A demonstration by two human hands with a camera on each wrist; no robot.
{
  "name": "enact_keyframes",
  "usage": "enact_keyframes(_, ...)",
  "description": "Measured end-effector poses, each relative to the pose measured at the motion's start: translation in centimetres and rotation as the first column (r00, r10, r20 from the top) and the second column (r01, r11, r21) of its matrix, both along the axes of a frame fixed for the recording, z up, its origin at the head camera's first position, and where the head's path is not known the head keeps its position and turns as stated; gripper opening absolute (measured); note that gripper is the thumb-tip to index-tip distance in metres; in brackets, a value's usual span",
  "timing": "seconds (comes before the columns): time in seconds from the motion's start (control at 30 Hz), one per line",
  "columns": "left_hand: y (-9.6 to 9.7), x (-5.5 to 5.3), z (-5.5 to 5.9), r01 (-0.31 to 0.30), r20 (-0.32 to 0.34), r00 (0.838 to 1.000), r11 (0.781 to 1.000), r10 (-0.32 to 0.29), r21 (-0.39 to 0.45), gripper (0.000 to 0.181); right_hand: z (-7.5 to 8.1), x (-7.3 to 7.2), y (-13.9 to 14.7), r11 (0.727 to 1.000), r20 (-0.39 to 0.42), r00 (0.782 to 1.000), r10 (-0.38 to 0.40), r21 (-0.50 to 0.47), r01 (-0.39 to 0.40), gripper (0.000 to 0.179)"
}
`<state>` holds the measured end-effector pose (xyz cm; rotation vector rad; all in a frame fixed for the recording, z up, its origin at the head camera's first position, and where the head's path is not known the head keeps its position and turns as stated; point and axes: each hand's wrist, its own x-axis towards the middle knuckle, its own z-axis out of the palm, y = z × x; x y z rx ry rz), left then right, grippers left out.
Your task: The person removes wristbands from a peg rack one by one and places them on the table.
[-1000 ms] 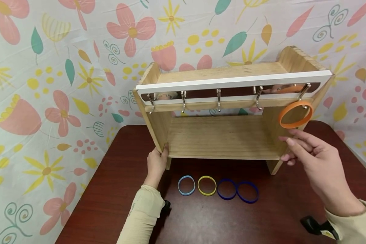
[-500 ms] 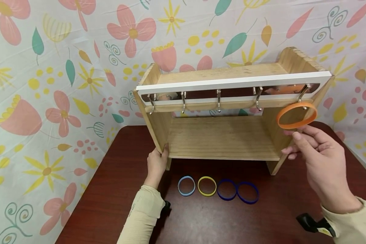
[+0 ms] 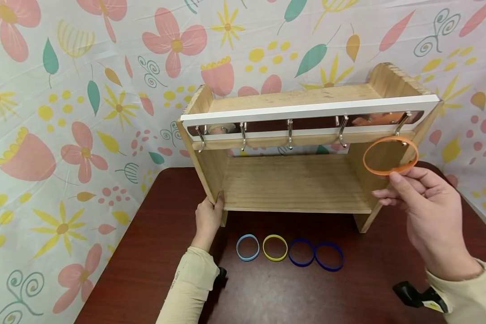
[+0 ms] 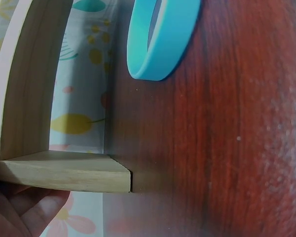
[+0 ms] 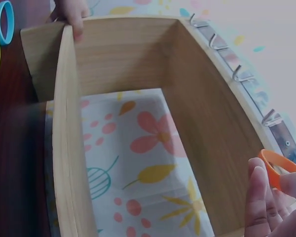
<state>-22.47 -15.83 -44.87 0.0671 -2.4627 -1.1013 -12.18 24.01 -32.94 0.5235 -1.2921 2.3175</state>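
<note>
My right hand (image 3: pixel 433 216) pinches an orange wristband (image 3: pixel 375 171) between thumb and fingers at its lower edge. The band stands raised in front of the rightmost metal hook (image 3: pixel 402 121); whether it is looped over that hook I cannot tell. In the right wrist view the orange wristband (image 5: pixel 272 170) shows beside the hook rail. My left hand (image 3: pixel 208 218) grips the lower left side panel of a wooden shelf (image 3: pixel 295 182), fingers behind the panel. On the table in front lie a light blue wristband (image 3: pixel 248 258), a yellow wristband (image 3: pixel 275 259) and two dark blue wristbands (image 3: pixel 301 263).
A white rail (image 3: pixel 308 109) with several hooks and a mirrored strip runs along the shelf's upper front. The shelf stands on a dark red-brown table (image 3: pixel 146 252). Behind it hangs a flower-patterned cloth (image 3: pixel 117 54).
My right hand has drawn the orange wristband slightly left, and the band has turned and tilted. Its thumb now presses on the band's lower edge. My left hand stays on the shelf.
</note>
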Motion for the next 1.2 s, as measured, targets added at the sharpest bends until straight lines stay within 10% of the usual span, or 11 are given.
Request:
enact_keyframes(0.23, 0.0, 0.0, 0.1, 0.004, 0.004, 1.0, 1.0, -0.004, 0.0, 0.038, 0.5, 0.4, -0.3, 0.993, 0.011, 0.995, -0.103, 0.05, 0.102, 0.024)
enact_keyframes(0.6, 0.0, 0.0, 0.1, 0.0, 0.004, 1.0, 1.0, 0.0, -0.002, 0.038, 0.5, 0.7, -0.1, 0.996, -0.076, 0.997, 0.011, -0.084, -0.017, 0.023)
enact_keyframes(1.2, 0.0, 0.1, 0.1, -0.001, 0.004, 1.0, 1.0, 0.001, -0.01, 0.04, -0.5, 2.0, 0.0, 0.999, -0.087, 0.996, -0.013, -0.051, 0.009, 0.026)
